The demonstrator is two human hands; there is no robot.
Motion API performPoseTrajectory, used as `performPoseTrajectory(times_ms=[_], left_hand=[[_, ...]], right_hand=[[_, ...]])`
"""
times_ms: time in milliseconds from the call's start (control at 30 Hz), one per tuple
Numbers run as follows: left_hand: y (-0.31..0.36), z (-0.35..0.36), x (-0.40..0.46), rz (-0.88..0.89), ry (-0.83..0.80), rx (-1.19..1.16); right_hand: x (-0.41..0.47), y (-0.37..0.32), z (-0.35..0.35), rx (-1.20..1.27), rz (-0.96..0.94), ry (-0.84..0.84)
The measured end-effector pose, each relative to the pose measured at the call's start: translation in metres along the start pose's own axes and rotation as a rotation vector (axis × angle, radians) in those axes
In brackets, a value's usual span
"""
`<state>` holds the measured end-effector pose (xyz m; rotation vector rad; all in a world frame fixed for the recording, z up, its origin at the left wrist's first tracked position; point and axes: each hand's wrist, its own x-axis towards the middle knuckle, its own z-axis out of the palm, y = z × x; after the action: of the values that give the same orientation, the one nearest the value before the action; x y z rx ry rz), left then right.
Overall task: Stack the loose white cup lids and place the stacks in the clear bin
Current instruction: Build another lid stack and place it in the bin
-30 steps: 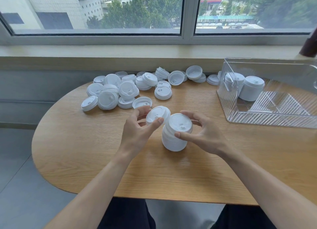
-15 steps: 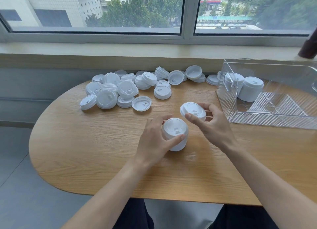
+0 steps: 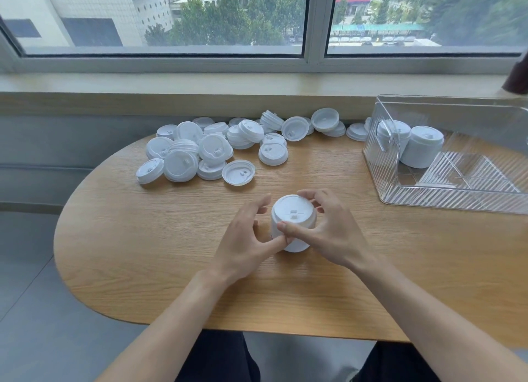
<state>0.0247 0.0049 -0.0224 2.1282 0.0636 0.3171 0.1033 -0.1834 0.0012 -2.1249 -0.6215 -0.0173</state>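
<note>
A: From the head camera, what is the clear bin (image 3: 445,193) holding?

B: It is sitting at the right edge of the wooden table (image 3: 143,253), and two finished stacks (image 3: 423,147) are standing upright inside it, touching, in its far left corner.

A: And the hands?

B: Both are closing around the lid stack (image 3: 294,224) standing near the table's middle. The left hand (image 3: 245,244) is curling round its left side, thumb lying across the front. The right hand (image 3: 328,230) is gripping the top lid, fingers arching over the far rim and thumb pressing the near rim.

A: The rest?

B: The loose lids (image 3: 217,150) are lying heaped along the far edge, some upside down, well apart from the hands.
</note>
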Motion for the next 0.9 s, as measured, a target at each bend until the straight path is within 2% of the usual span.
performPoseTrajectory(times_ms=[200, 500, 900], left_hand=[[0.0, 0.0, 0.0, 0.038, -0.03, -0.015], [0.005, 0.006, 0.005, 0.033, -0.022, -0.106], [0.001, -0.001, 0.01, 0.043, -0.128, -0.122]], right_hand=[[-0.002, 0.003, -0.005, 0.061, -0.017, -0.108], [-0.001, 0.011, -0.014, 0.11, -0.013, -0.131], [0.009, 0.018, -0.016, 0.066, -0.057, -0.187]])
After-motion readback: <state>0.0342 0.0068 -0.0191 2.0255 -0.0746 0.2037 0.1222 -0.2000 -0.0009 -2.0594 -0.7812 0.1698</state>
